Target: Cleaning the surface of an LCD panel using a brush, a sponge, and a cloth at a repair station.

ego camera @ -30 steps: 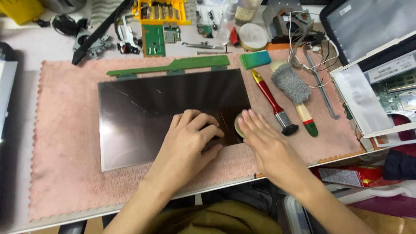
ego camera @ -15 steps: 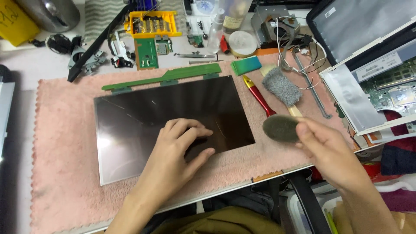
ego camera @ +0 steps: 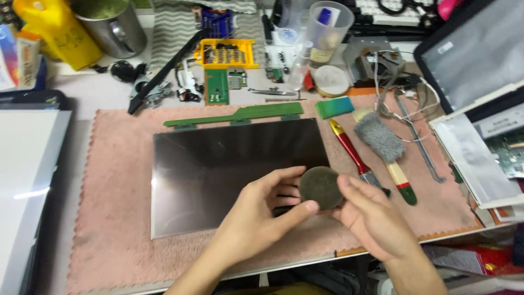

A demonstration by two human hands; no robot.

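Note:
A dark, glossy display panel lies flat on a pink cloth mat, with a long green circuit strip along its far edge. Both hands meet over the panel's near right corner. My left hand and my right hand hold a round dark olive pad between their fingers, just above the panel. The left thumb presses the pad's lower edge. Fingers of the right hand touch its right side.
Two brushes, one red-handled and one with grey bristles, lie right of the panel. A yellow parts box, a small green board, a metal cup and plastic cups stand behind. A laptop lid sits at right.
My right hand lifted the round pad off the panel corner, then brought it back toward the left hand. My left hand rose from lying flat on the panel and now grips the pad too.

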